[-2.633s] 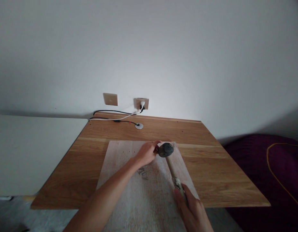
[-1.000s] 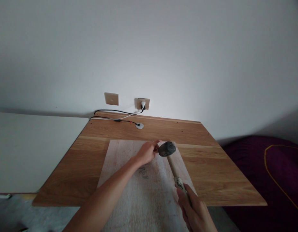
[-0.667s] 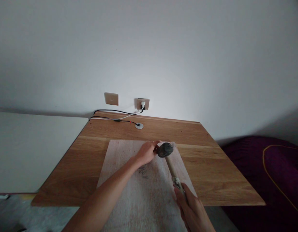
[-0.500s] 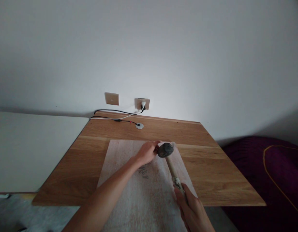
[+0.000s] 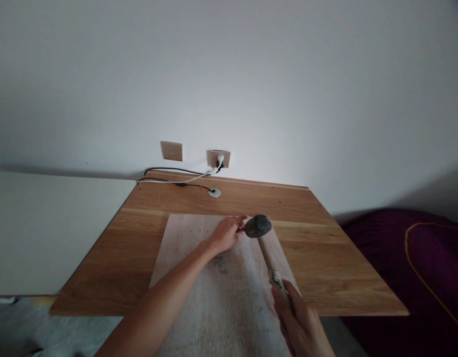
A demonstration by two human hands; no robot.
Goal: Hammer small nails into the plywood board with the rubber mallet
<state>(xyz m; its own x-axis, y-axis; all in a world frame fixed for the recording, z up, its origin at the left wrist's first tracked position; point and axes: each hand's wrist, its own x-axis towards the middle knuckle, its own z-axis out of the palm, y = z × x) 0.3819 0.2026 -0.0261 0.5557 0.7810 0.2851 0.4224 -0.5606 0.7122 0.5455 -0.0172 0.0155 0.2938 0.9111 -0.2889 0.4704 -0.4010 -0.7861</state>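
Note:
A black-headed mallet [image 5: 257, 226] with a pale wooden handle is gripped in my right hand [image 5: 298, 317], fingers wrapped round the lower handle. Its head hovers over the far right part of a whitish wooden board [image 5: 229, 307]. Just left of the head, my left hand [image 5: 227, 233] rests at the board's far end with thumb and fingers pinched. Whatever sits in that pinch is too small and partly hidden to name. Several thin dark nails [image 5: 220, 264] lie loose on the board beside my left wrist.
Underneath the board is a wooden tabletop [image 5: 336, 267]. Black and white cables [image 5: 180, 181] run along its back to a wall socket [image 5: 219, 159]. A white surface [image 5: 58, 228] adjoins on the left; a purple beanbag-like seat [image 5: 385, 258] is at right.
My right hand and the mallet have shifted slightly to the right, and the head has come a little away from my left fingers. My left hand stays in place.

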